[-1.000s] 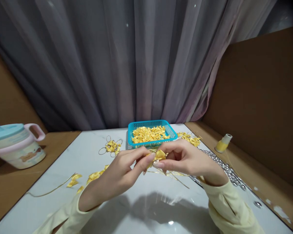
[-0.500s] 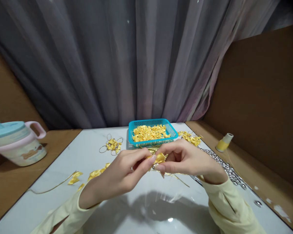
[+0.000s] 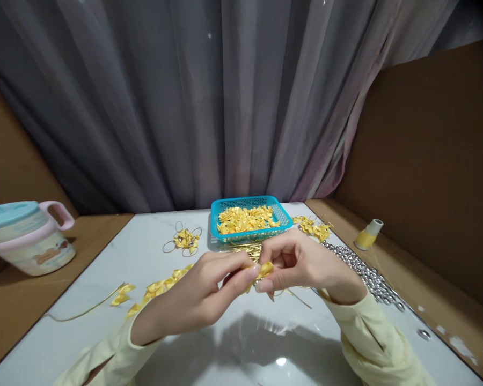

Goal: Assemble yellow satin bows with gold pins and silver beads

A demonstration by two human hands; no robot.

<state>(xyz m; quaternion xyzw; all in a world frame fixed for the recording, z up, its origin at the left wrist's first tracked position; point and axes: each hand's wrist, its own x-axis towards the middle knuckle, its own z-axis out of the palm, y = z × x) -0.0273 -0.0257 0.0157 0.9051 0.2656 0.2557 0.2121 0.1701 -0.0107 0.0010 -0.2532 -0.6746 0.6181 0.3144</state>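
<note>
Between my two hands, above the white table [image 3: 241, 316], is a small yellow ribbon bow [image 3: 266, 269] with a shiny silver bit beside it. My left hand [image 3: 215, 287] pinches its left side with thumb and forefinger. From the other side my right hand [image 3: 300, 265] closes on it, thumb below and fingers curled over. The fingertips hide most of the piece. Thin gold cord ends stick out under my right hand. Just behind the hands lies a bundle of gold cord [image 3: 247, 249], partly covered.
A blue basket [image 3: 251, 237] of yellow bows stands at the back. Loose bows [image 3: 156, 289] and a looped cord flower [image 3: 185, 240] lie left. Silver beads [image 3: 366, 271], more bows [image 3: 314, 229] and a yellow thread spool [image 3: 369, 234] are right. A lidded cup [image 3: 32, 241] stands far left.
Both hands have come slightly down and toward me with the bow, which is turned a little between the fingertips. More of the gold cord bundle shows behind them.
</note>
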